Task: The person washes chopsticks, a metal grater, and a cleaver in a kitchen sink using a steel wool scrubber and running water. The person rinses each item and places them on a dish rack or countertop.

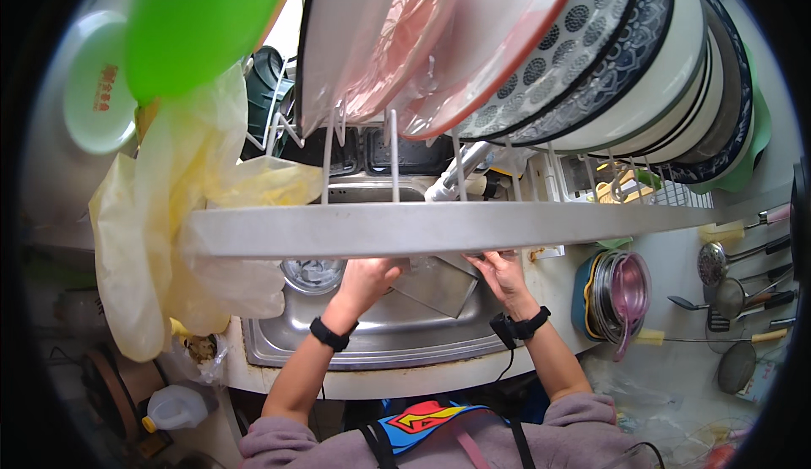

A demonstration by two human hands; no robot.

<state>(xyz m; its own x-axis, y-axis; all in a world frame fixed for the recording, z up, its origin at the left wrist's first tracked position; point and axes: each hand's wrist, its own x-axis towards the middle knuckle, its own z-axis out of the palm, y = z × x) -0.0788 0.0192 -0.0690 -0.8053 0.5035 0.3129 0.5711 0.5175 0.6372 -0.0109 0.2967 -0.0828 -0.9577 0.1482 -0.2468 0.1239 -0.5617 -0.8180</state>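
Both of my hands reach over a stainless steel sink (pixel 393 336), partly behind the front rail of a dish rack. My left hand (pixel 370 282) has its fingers bent near a clear, shiny item at the rail's lower edge; whether it grips this cannot be told. My right hand (pixel 500 273) is at the upper corner of a flat metal sheet (pixel 434 285) lying aslant in the sink, its fingertips partly hidden by the rail. A round metal bowl (pixel 313 276) with something whitish in it stands left of my left hand. The faucet (pixel 466 165) shows behind the rack wires.
The dish rack rail (pixel 443 228) with upright plates (pixel 570 57) crosses close above my hands. Yellowish rubber gloves (pixel 171 216) hang at the left. Nested colanders and bowls (pixel 618 298) stand right of the sink; ladles and strainers (pixel 728 298) hang further right. A plastic jug (pixel 174 407) is lower left.
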